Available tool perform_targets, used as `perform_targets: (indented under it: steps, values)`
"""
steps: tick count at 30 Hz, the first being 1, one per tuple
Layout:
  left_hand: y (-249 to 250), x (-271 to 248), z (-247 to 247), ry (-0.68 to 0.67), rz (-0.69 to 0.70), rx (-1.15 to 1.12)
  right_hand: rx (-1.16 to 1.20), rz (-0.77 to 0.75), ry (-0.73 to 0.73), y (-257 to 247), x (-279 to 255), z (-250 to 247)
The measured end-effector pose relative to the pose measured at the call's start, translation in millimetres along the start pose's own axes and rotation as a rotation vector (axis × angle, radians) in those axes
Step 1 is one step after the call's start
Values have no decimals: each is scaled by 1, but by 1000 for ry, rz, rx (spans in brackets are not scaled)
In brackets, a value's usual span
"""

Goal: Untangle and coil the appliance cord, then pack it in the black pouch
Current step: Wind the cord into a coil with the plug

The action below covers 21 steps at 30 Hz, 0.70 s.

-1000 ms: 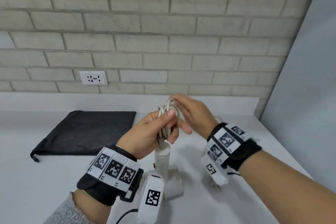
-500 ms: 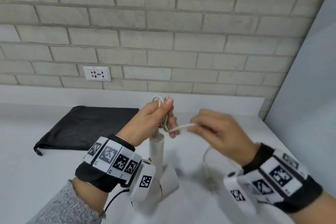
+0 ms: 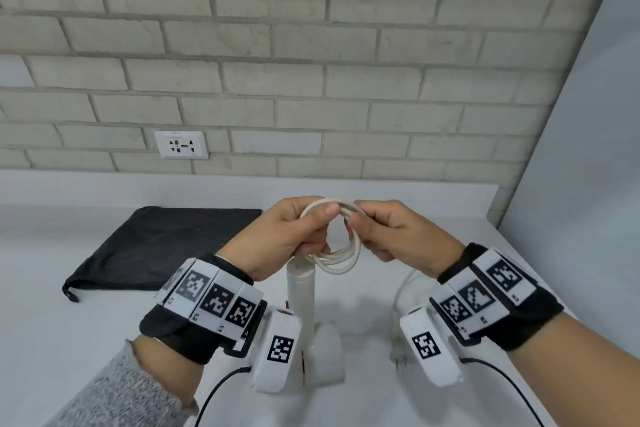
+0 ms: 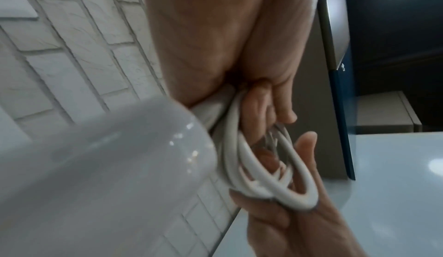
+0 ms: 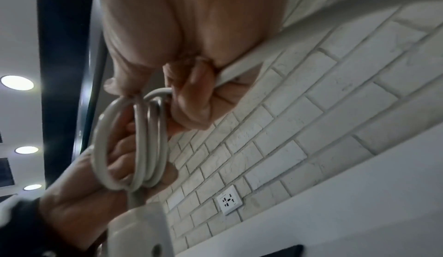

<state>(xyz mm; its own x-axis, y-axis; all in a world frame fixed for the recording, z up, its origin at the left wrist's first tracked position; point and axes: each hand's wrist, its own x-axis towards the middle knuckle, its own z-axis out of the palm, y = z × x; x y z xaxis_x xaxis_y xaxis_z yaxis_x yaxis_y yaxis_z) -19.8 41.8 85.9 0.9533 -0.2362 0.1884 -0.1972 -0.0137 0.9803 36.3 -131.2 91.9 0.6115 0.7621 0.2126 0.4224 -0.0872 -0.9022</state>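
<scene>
White counter: both hands [image 3: 291,236] [image 3: 398,236] pinch the coiled cord [image 3: 341,258] (no legible writing).

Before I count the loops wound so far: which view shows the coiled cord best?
The right wrist view: the coiled cord shows its loops side by side. The head view shows it whole but small; the left wrist view shows it blurred.

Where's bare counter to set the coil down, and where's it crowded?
Bare patches: counter in front of the black pouch, left of the left hand; also the strip between pouch and wall. Crowded: under both hands, with the white appliance, trailing cord and plug by the right hand.
</scene>
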Motion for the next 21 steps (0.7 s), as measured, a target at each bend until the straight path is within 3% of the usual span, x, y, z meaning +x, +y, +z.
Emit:
perform_targets:
  steps: [3,5,9,12,14,17,21]
  values:
    - [-8,1,0,36,53,-49,124,15,59,7,-4,-1]
    - [-11,2,0,62,66,-95,103,-19,171,13,-8,-7]
    - [-9,5,9,106,67,-89,-374,-237,445,27,-5,-13]
    - [-8,9,13,162,61,-68,-362,-182,550,31,5,-3]
    - [-8,10,12,199,56,-57,-239,-82,498,29,11,5]
    - [-8,9,12,236,69,22,157,78,323,18,14,9]
    - [-9,9,10,208,69,35,351,99,172,15,16,7]
